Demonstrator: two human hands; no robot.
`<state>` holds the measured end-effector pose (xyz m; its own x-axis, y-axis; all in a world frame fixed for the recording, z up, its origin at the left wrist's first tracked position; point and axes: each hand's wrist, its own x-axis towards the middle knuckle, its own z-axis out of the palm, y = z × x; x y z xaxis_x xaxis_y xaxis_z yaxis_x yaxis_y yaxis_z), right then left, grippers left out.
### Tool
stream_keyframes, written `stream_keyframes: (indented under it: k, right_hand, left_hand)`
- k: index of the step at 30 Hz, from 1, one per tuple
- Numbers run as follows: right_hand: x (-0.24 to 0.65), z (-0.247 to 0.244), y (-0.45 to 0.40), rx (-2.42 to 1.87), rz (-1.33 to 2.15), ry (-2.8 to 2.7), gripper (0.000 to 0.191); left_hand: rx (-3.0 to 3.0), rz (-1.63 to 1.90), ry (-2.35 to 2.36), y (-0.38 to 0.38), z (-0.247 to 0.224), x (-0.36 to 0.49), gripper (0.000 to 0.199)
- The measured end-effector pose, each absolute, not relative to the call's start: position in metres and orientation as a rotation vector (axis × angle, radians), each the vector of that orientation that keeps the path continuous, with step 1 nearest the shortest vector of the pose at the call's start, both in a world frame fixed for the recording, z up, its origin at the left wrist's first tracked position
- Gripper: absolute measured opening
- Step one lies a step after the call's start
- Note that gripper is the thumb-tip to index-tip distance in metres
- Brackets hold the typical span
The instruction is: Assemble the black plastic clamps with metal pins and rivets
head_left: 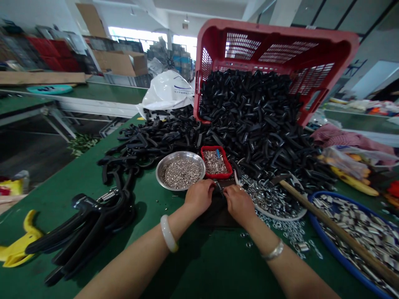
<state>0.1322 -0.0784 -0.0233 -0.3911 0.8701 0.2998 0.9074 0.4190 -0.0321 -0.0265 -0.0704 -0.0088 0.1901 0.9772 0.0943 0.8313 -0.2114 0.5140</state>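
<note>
Mid-frame, the left hand [199, 196] and right hand [239, 203] had their fingertips pinched closed on a small metal part [217, 184]. A steel bowl [181, 155] and a red tray [218, 176] crowded in just above them. At right, a wooden handle [330, 222] slanted over a white basin [274, 216] and across a blue basin [315, 227]. Black parts [255, 112] spilled from a red crate [277, 28], upper right; black clamps [96, 232] lay lower left.
</note>
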Motion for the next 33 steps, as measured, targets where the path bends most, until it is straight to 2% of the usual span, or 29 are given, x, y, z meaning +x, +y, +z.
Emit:
stream_keyframes:
  k: [7,18,24,33]
  right_hand:
    - [0.126,-0.013,-0.079,-1.521,-0.368,-2.614,0.019]
    - [0.155,-0.043,-0.102,-1.26,-0.091,-2.453,0.041]
    - [0.157,-0.044,-0.102,-1.228,-0.002,-2.394,0.042]
    - [0.158,-0.046,-0.102,-1.227,0.033,-2.367,0.04]
  left_hand:
    - [2.232,0.406,1.825,-0.072,-0.01,-0.024,0.021]
    - [2.462,0.499,1.631,-0.059,-0.015,-0.009,0.022]
    - [2.52,0.53,1.458,-0.054,-0.017,-0.014,0.017]
    - [2.625,0.378,1.496,-0.055,-0.008,-0.01,0.02]
